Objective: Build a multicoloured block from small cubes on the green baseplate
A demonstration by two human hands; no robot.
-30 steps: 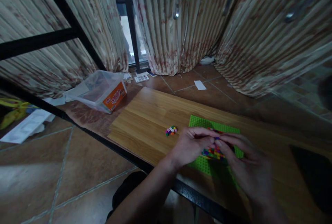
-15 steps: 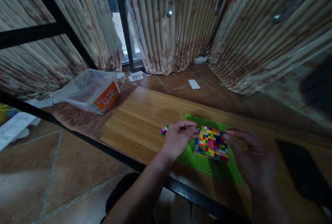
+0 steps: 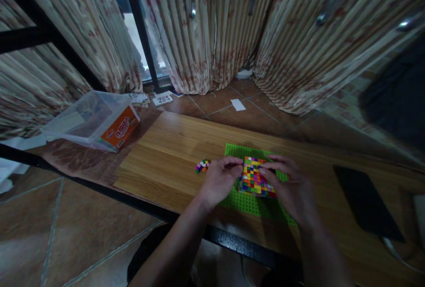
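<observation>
A green studded baseplate (image 3: pixel 239 150) lies on the wooden table (image 3: pixel 172 154). On it stands a square block of many small multicoloured bricks (image 3: pixel 253 176). My left hand (image 3: pixel 219 180) is at the block's left edge, with curled fingers pinching near its top left corner. My right hand (image 3: pixel 292 187) reaches over the block's right side, fingertips touching its top edge. A small clump of loose coloured bricks (image 3: pixel 202 165) sits on the wood just left of my left hand.
A clear plastic box with an orange label (image 3: pixel 96 121) stands at the table's far left on a brown mat. A black flat object (image 3: pixel 365 203) lies at the right. Striped curtains hang behind; papers lie on the tiled floor.
The multicoloured block, earlier mostly hidden under both hands, now shows its top face. My right hand has moved back onto its right side. The view has shifted leftward and down.
</observation>
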